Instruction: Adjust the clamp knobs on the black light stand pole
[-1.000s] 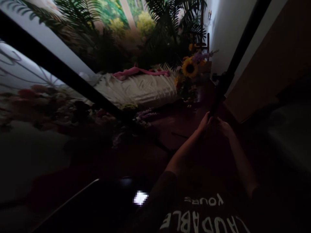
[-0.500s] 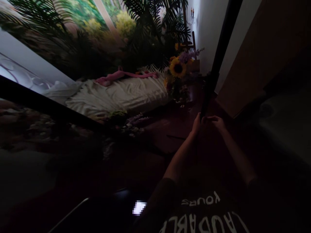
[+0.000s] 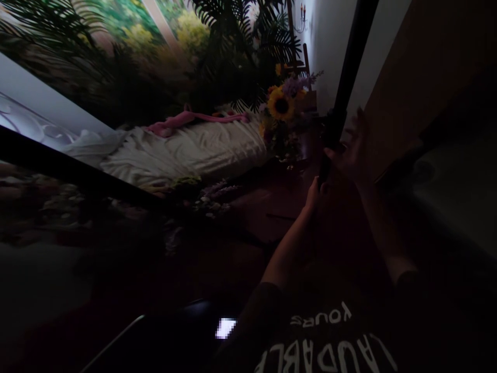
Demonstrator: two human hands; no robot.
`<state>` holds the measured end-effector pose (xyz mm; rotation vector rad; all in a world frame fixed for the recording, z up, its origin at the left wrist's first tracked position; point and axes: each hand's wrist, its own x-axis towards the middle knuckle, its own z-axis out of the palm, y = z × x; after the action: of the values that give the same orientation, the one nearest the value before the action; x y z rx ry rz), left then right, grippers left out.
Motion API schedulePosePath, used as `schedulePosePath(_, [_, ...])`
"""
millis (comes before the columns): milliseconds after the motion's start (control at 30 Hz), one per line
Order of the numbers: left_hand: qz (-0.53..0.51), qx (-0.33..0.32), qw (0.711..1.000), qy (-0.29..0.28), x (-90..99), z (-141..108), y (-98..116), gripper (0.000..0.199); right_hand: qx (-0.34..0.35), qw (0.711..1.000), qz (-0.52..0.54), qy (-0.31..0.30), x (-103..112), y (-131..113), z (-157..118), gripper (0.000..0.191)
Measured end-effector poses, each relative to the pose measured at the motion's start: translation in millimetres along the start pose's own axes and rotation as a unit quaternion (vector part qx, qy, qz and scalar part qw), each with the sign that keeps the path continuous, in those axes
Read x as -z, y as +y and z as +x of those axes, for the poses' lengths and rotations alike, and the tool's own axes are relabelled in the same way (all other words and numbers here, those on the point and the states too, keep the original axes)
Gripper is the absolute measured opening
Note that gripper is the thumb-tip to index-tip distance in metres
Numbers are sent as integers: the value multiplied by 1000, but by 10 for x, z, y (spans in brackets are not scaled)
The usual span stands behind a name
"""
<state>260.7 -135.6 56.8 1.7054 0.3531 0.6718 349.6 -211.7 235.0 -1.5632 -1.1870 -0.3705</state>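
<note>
A thick black pole (image 3: 351,62) rises slanting to the upper right, with a darker, wider collar (image 3: 333,124) partway along it. Low on this pole, my left hand (image 3: 315,192) is wrapped round the shaft. My right hand (image 3: 351,153) is higher, on the right side of the pole beside the collar, with its fingers apart and the thumb reaching toward the shaft. Whether the thumb touches the pole is too dark to tell.
A sunflower bouquet (image 3: 280,105) stands left of the pole. Behind it are a cloth-covered bench (image 3: 194,153) with a pink plush toy (image 3: 174,122) and palm leaves. Another dark bar (image 3: 77,166) crosses the left side. A white wall and brown panel (image 3: 404,83) rise at right.
My right hand has moved up along the pole from beside my left hand, and its fingers have spread. My left hand keeps its place. The view has shifted slightly.
</note>
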Motion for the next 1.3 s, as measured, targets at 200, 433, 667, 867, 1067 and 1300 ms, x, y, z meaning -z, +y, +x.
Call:
schedulePosePath(200, [-2,16,1000,-11,2,6,24,31,5,989,-145,8,-354,-423,310,65])
schedulePosePath(433, [22,9,1000,-16,24,16,33,42,-16,983,-184,2,-372,-395,261,58])
schedulePosePath(667, [2,-25,999,-21,34,51,-8,57,-73,985,-147,-45,-524,-107,-341,51])
schedulePosePath(867, [-32,26,999,-1,22,122,-63,64,-151,981,-100,-74,-711,55,-756,49])
schedulePosePath(1067, [-16,-4,1000,-18,22,102,-65,54,-90,989,-71,-98,-552,188,-822,53])
schedulePosePath(1300, [36,6,999,0,14,42,-16,40,-178,982,5,-63,-151,576,-1322,55])
